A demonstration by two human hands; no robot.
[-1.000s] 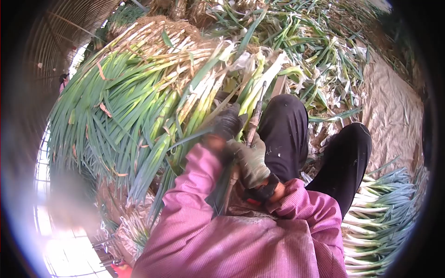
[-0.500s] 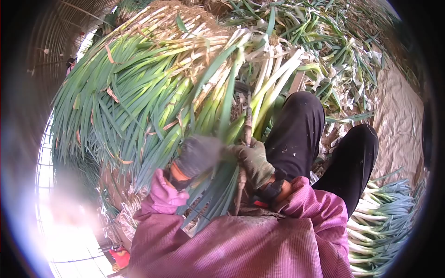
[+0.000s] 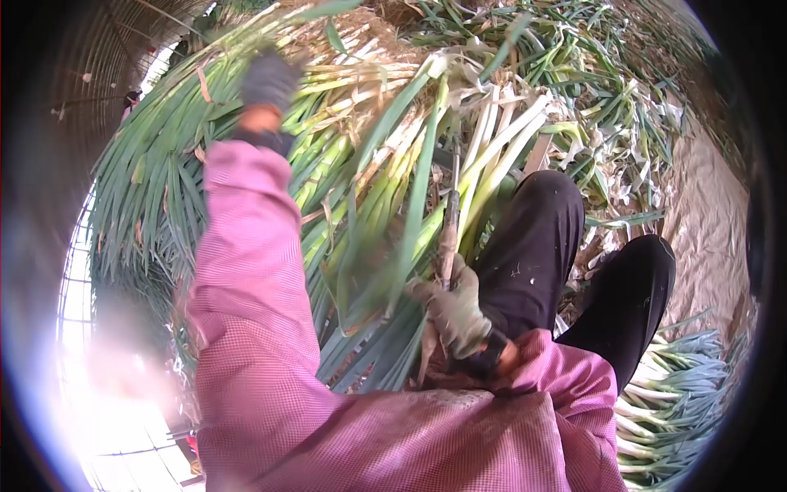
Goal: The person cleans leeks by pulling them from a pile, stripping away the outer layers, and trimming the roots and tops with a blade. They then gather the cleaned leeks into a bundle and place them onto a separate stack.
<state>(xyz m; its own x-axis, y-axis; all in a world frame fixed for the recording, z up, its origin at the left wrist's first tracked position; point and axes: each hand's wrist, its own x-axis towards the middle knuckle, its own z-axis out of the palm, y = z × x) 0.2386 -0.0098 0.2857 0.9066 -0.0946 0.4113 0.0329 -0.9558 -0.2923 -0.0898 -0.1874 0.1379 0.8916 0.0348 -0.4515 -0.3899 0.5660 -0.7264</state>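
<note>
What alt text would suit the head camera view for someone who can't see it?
A person's dark-gloved left hand, blurred, is stretched out over a heap of green onions, while the pale-gloved right hand holds a stick. More onions lie in a row at lower right.

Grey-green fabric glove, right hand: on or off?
On: the grey-green fabric glove covers the right hand to the wrist, beside a black wristband.

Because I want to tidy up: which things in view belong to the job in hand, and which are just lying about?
Job, it seems:
onion pile under the left hand
stick at the right hand
neat onion row, lower right

Probably just lying about:
loose leaves, upper right
brown sheet, right side
</note>
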